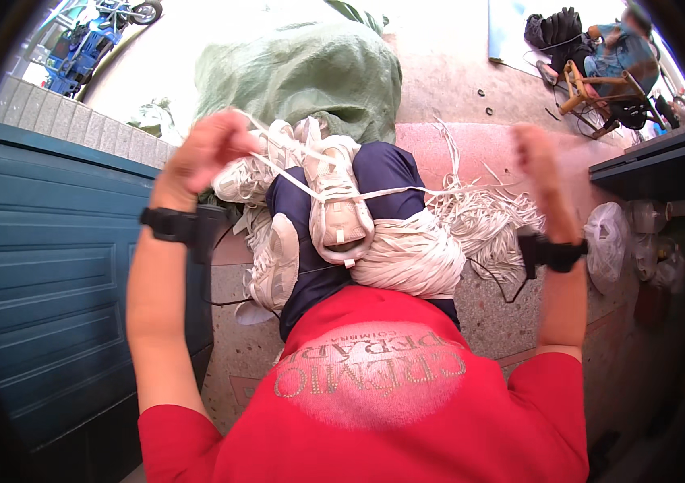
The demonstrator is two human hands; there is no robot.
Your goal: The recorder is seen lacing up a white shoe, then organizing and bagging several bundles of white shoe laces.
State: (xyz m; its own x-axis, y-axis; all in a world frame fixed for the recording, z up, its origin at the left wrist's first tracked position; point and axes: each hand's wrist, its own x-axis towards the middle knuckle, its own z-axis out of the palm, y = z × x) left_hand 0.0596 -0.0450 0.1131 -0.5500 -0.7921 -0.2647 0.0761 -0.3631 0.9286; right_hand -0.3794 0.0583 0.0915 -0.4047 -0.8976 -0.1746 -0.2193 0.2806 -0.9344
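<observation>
In the head view, the left hand (212, 149) and right hand (535, 157), both blurred, are curled closed, seemingly gripping opposite ends of a white lace (391, 191). Pulling both sides evenly should seat it best. The pale shoe (344, 221) sits between them, on the thighs, toe far, its opening near, pinkish-cream with a light heel loop.

The middle shoe (344, 224) is pale beige, its laces (395, 191) white; the bundle (411, 256) and the loose heap (491, 221) to the right are creamy white. The trousers (395, 173) are navy, the shirt (399, 449) red with a pale patch (374, 412) and brownish-gold lettering (370, 370), the wristbands (173, 225) black. The far sack (302, 76) is greyish green, the left-hand panelled door (60, 282) slate blue, the speckled floor (483, 310) grey and pink.
</observation>
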